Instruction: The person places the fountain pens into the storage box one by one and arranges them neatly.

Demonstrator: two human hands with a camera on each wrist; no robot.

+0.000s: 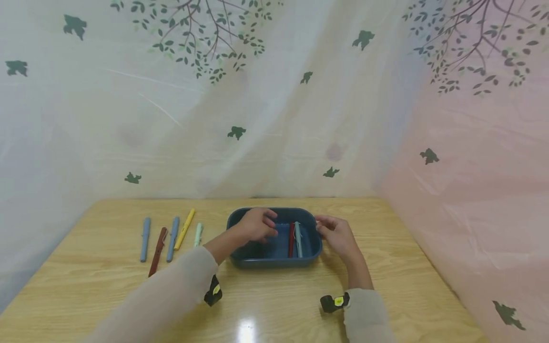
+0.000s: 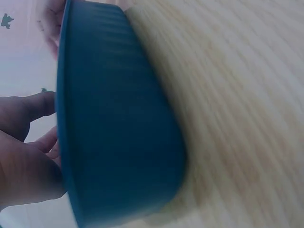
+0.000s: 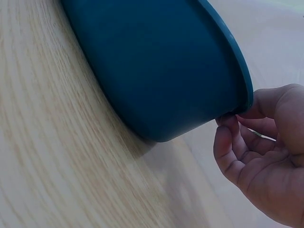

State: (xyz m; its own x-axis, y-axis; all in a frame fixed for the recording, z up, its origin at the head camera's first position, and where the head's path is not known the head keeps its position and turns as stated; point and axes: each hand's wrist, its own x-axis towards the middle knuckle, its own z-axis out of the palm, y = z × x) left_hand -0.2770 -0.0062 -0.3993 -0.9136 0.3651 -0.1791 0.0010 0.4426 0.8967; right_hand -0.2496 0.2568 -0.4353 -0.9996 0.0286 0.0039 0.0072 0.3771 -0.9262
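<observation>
In the head view we see the blue tub [image 1: 274, 263] just below centre, two pens [image 1: 299, 243] inside; the left hand [image 1: 258, 225] hovers over it, loose and released, while the right hand [image 1: 339, 234] pinches its rim. Five more pens [image 1: 184, 230] lie centre-left.

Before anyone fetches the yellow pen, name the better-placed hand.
Likely the left hand: it is nearer the yellow pen, while the right hand grips the right end of the blue bin.
</observation>
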